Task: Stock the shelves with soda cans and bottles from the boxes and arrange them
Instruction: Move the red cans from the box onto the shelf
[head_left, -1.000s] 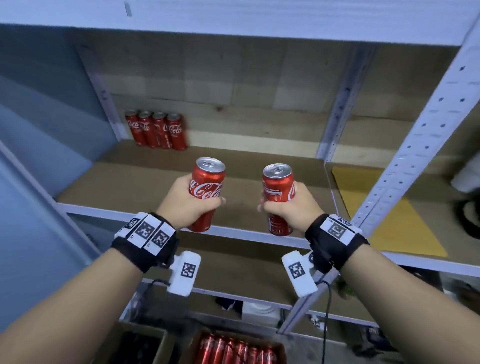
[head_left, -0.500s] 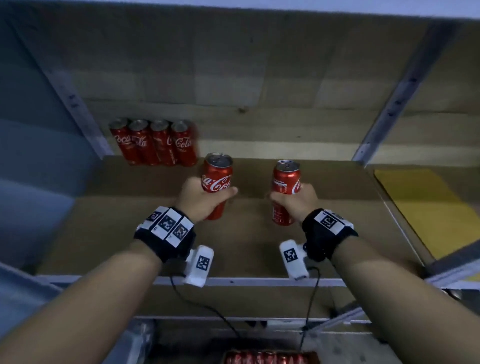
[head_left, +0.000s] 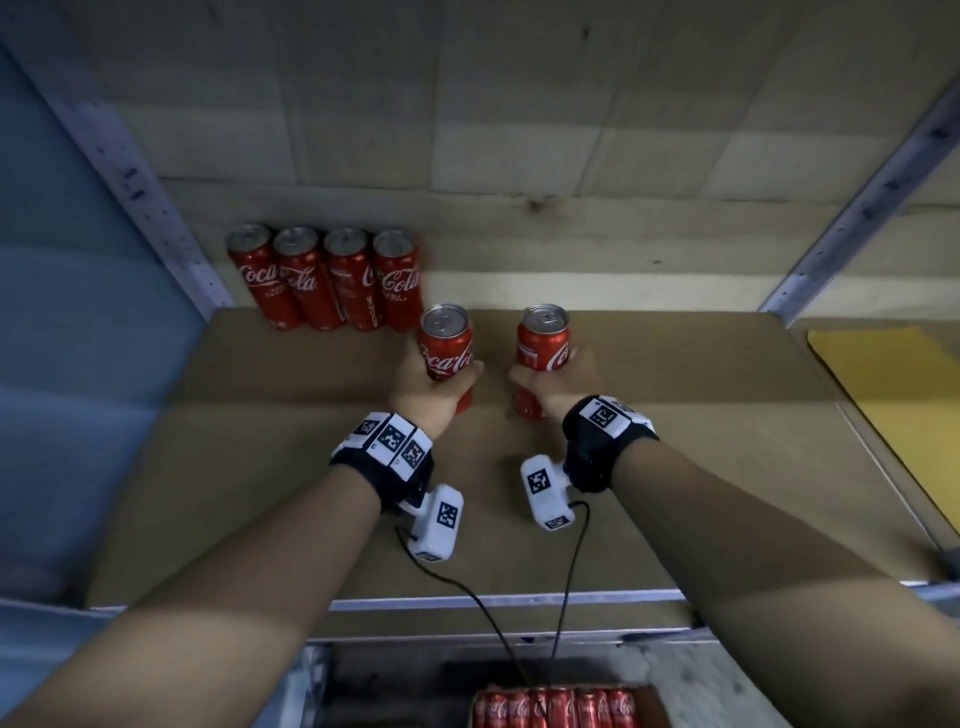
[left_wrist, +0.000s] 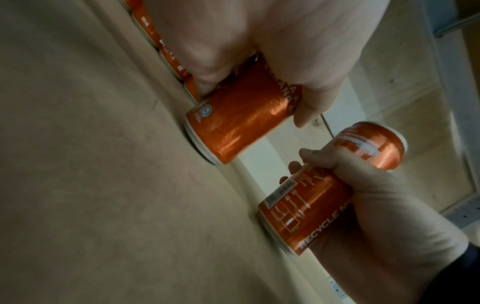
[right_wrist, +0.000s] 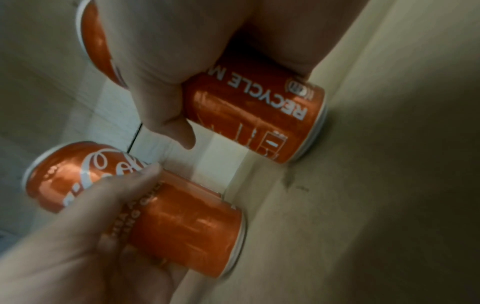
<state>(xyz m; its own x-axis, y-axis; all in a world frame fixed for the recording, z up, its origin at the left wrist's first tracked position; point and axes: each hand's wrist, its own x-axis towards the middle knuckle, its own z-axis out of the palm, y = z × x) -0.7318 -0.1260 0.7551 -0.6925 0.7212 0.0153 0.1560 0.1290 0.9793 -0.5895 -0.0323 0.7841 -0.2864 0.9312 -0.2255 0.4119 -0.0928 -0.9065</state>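
Our left hand (head_left: 422, 385) gripped a tall red aluminium cola can (head_left: 447, 353), fingers curled round it, and our right hand (head_left: 557, 382) gripped a second red can (head_left: 543, 349) the same way. Both stood upright, their bases on the brown cardboard-lined shelf (head_left: 675, 467), just beside a row of four matching red cans (head_left: 324, 278) at the back wall.

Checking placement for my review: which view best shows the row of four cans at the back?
Head view: the row of four cans stands whole against the back wall. Left wrist catches only slivers beside the left hand; right wrist misses it.
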